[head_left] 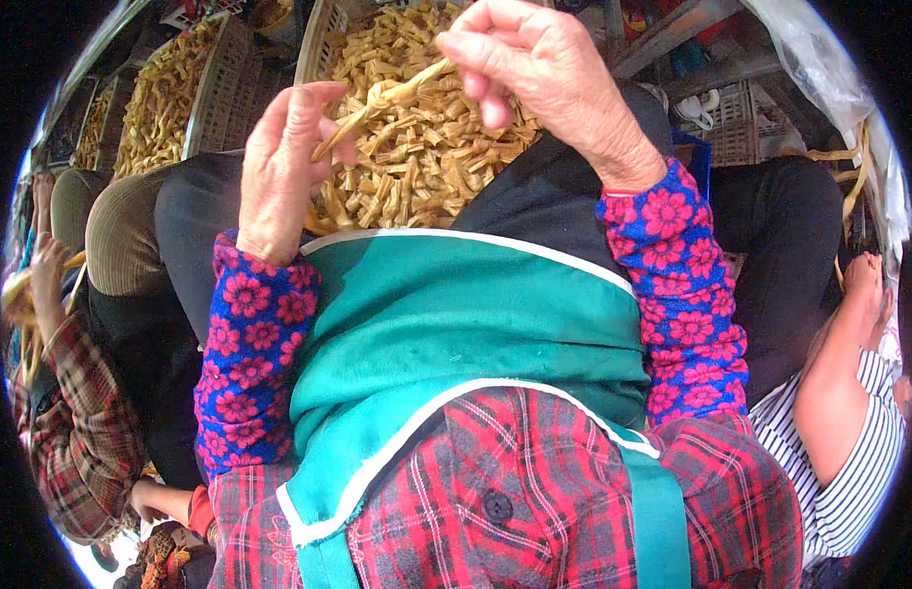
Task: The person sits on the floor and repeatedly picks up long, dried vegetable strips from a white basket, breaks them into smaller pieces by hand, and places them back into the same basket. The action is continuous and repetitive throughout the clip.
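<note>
A yellowish-brown, knotted strip of soft, leathery or plant-like material (386, 97) stretches between my two hands. My right hand (529, 70) pinches its upper end between thumb and fingertips. At the lower end, my left hand (290, 151) has its fingers round the strip; how firmly they grip is partly hidden. Below the strip, a heap of similar short knotted pieces (419, 166) fills a pale plastic crate (308, 46) in front of my lap. The exact material cannot be told.
More knotted pieces fill another plastic crate (209, 88) at the upper left. Co-workers sit close on both sides; a plaid sleeve (95, 420) shows at left and a bare arm (831, 390) at right. Wooden beams (673, 37) and clear plastic sheeting (824, 62) are at upper right.
</note>
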Demonstrator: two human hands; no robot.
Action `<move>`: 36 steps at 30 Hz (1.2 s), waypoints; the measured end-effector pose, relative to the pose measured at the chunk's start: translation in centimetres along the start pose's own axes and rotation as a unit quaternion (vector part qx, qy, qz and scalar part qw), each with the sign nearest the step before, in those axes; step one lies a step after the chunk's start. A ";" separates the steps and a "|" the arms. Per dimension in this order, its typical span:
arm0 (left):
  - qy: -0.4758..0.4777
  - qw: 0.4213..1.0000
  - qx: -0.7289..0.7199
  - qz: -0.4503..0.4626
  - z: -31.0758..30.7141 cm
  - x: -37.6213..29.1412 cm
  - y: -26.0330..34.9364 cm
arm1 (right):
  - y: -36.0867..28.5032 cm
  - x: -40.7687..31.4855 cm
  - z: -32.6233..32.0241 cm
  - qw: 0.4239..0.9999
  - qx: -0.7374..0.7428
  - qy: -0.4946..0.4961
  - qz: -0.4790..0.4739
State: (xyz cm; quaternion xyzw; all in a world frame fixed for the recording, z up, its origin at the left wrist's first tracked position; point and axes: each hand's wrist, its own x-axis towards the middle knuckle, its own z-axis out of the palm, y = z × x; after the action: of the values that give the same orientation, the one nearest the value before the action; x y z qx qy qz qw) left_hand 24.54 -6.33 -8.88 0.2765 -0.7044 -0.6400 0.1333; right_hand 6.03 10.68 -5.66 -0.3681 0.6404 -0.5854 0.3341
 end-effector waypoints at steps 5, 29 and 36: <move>-0.084 0.967 0.189 0.150 1.9 -0.1 1.2 | 2.8 0.7 2.1 0.988 -0.106 -0.016 -0.111; 0.055 0.983 0.012 0.172 0.8 11.2 3.2 | 1.1 10.6 -2.3 0.847 -0.447 0.147 -0.247; -0.102 0.986 -0.124 0.054 2.4 2.0 2.9 | 1.7 3.5 2.1 0.811 -0.396 0.039 -0.429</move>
State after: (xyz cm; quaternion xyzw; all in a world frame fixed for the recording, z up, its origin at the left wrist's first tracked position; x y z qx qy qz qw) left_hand 20.91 -5.38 -6.70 0.1529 -0.6430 -0.7394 0.1282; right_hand 5.90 6.66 -7.56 -0.6827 0.6062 -0.3790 -0.1510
